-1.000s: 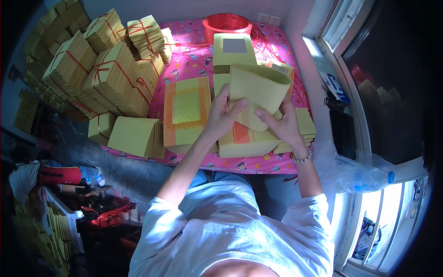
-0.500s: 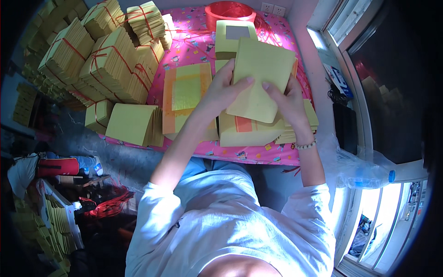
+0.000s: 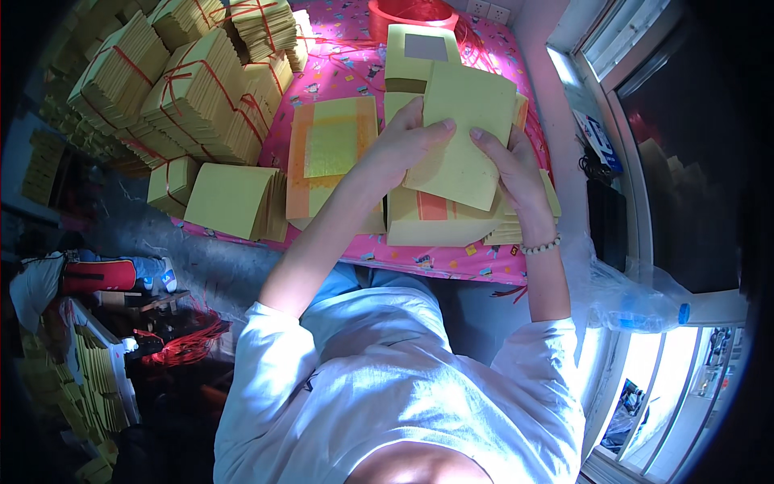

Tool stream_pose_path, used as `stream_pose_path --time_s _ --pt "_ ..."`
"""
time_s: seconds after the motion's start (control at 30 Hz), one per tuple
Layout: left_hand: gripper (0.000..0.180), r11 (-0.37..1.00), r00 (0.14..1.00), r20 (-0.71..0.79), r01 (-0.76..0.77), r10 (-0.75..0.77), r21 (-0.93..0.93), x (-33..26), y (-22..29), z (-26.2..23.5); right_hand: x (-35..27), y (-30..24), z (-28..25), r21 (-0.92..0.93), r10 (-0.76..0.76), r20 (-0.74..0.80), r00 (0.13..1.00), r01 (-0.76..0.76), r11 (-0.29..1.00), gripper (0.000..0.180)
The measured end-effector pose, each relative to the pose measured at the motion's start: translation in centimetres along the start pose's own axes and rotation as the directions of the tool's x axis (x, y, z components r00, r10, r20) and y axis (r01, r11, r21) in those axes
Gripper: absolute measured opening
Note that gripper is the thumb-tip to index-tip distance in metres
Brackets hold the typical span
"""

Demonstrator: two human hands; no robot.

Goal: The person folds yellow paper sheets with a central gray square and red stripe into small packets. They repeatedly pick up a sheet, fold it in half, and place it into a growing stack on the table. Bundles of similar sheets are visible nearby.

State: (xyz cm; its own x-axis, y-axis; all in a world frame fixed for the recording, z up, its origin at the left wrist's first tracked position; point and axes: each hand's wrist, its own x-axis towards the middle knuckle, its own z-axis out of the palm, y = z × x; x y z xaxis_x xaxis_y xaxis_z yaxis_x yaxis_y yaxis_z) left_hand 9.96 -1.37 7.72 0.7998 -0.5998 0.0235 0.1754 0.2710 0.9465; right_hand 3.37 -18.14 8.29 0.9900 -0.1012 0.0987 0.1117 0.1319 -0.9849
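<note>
Both hands hold a flat yellow paper rectangle (image 3: 463,133), slightly tilted, above the work surface. My left hand (image 3: 409,143) grips its left edge with the thumb on the face. On the opposite edge, my right hand (image 3: 516,168) pinches it the same way; a bead bracelet circles that wrist. Whether it is one sheet or several layers, I cannot tell. Beneath it lies a yellow paper stack with an orange patch (image 3: 433,207), partly covered. To its left is an orange-bordered yellow stack (image 3: 322,109). Behind the held paper stands a yellow stack with a grey rectangle on top (image 3: 403,68).
Yellow paper bundles tied with red string (image 3: 193,97) are piled at the left. Folded yellow sheets (image 3: 230,198) lean near the front edge of the pink patterned cover (image 3: 387,248). A red basin (image 3: 383,20) stands at the back. Windows and a clear plastic bottle (image 3: 653,310) are at the right.
The paper and both hands have shifted slightly right in the picture, and the paper stands a little more upright. The whole view has moved a little too. Both hands keep their grip.
</note>
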Motion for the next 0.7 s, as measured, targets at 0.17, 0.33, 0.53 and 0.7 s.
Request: stream_pose_path --time_s 0.17,0.33,0.53,0.7 --pt "0.039 0.997 0.997 -0.034 -0.073 0.072 -0.024 -1.1 0.0 1.0 -0.5 0.3 0.1 -0.100 -0.047 -0.030 0.998 0.044 0.994 0.035" --pt "0.036 0.941 0.943 -0.051 -0.323 0.329 0.097 -2.2 -1.5 1.4 -2.0 0.2 0.8 -0.152 -0.156 -0.011 0.988 0.152 0.977 0.040" --pt "0.041 0.921 0.922 0.002 -0.387 0.388 0.044 -4.0 -1.4 2.1 -3.4 0.4 0.4 -0.146 -0.159 0.055 0.986 0.166 0.975 0.039" --pt "0.046 0.903 0.905 -0.015 -0.423 0.425 0.067 -4.7 -2.2 2.2 -3.8 0.2 0.4 -0.122 -0.099 0.049 0.994 0.105 0.987 0.043"
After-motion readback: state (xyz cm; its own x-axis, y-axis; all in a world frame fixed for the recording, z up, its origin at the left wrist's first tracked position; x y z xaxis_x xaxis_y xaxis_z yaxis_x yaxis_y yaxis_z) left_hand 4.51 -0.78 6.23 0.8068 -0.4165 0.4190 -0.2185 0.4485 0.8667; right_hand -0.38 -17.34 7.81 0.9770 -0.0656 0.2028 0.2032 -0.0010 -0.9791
